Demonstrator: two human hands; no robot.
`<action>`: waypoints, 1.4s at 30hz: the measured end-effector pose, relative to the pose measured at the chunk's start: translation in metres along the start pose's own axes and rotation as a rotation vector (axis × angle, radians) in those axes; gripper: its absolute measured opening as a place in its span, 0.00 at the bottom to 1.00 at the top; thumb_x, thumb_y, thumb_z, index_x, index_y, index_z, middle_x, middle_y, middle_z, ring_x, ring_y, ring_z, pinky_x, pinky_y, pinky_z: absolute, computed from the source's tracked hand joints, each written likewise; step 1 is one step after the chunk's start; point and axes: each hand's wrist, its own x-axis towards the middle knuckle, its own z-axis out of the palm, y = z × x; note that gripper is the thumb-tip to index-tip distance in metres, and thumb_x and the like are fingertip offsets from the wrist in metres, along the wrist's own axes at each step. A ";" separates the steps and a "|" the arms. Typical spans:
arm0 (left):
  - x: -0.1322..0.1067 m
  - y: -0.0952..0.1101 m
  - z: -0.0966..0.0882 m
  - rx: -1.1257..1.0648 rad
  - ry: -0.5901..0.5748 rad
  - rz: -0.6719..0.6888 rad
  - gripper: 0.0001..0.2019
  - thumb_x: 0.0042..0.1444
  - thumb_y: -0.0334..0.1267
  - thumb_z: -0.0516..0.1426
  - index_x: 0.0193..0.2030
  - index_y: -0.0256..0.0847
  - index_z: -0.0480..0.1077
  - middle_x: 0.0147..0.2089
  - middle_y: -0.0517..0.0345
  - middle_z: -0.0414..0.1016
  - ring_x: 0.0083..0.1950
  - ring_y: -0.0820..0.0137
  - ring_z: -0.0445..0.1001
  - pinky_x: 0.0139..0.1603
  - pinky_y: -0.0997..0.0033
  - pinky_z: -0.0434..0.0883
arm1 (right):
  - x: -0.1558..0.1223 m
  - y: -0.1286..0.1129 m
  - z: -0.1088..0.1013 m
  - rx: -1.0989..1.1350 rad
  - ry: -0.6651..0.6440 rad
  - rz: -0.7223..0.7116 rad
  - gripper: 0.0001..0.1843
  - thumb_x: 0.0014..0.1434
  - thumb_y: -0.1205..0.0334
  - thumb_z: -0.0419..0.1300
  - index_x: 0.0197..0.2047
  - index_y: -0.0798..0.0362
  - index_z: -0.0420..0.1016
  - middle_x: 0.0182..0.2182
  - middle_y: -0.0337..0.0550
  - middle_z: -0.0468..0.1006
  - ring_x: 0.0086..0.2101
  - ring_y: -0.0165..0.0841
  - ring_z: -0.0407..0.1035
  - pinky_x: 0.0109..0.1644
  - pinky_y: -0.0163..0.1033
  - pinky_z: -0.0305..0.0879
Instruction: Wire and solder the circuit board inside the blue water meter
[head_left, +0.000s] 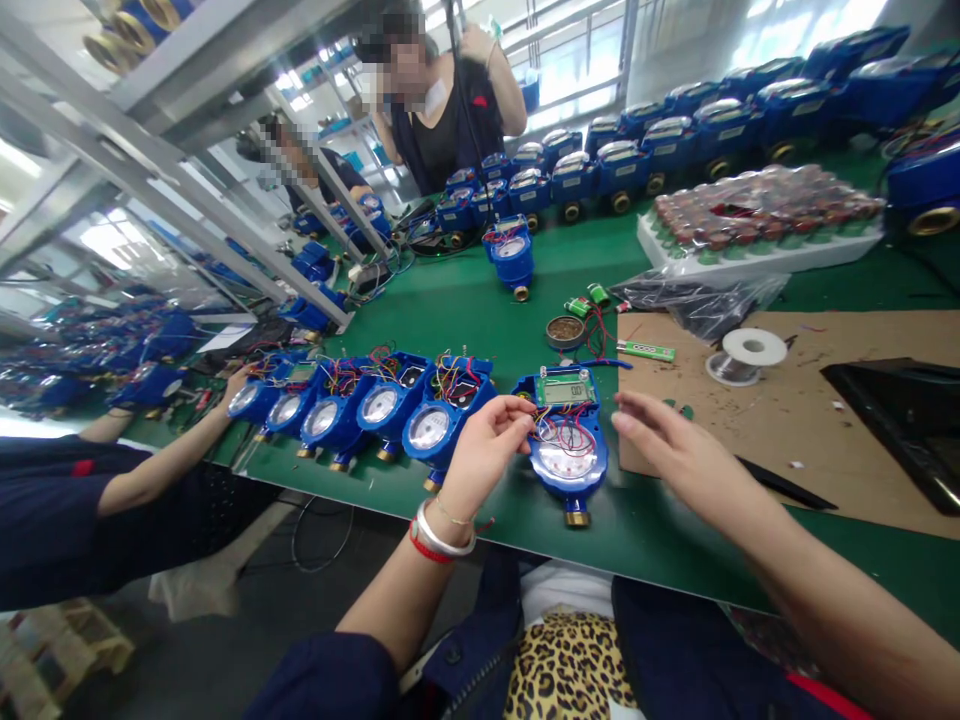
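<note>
A blue water meter (568, 455) with a green display board and loose red wires lies on the green table (480, 310) in front of me. My left hand (484, 445) pinches the wires at the meter's left side, fingers bent around them. My right hand (671, 445) hovers just right of the meter with fingers apart, holding nothing. A row of several similar blue meters (360, 405) stands to the left of it.
A solder spool (746, 355), a round tin (565, 331), green batteries (589, 298) and a brown cardboard sheet (825, 420) lie to the right. A white tray of parts (757, 225) and many blue meters line the back. A co-worker's arm (150, 470) reaches in at left; another person stands behind.
</note>
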 end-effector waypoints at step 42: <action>0.008 -0.006 0.004 0.511 0.143 0.488 0.09 0.60 0.27 0.52 0.44 0.39 0.70 0.46 0.52 0.72 0.48 0.67 0.71 0.52 0.65 0.68 | 0.029 -0.035 -0.004 -0.365 0.192 -0.820 0.31 0.58 0.63 0.60 0.63 0.54 0.56 0.57 0.53 0.65 0.58 0.43 0.59 0.64 0.51 0.58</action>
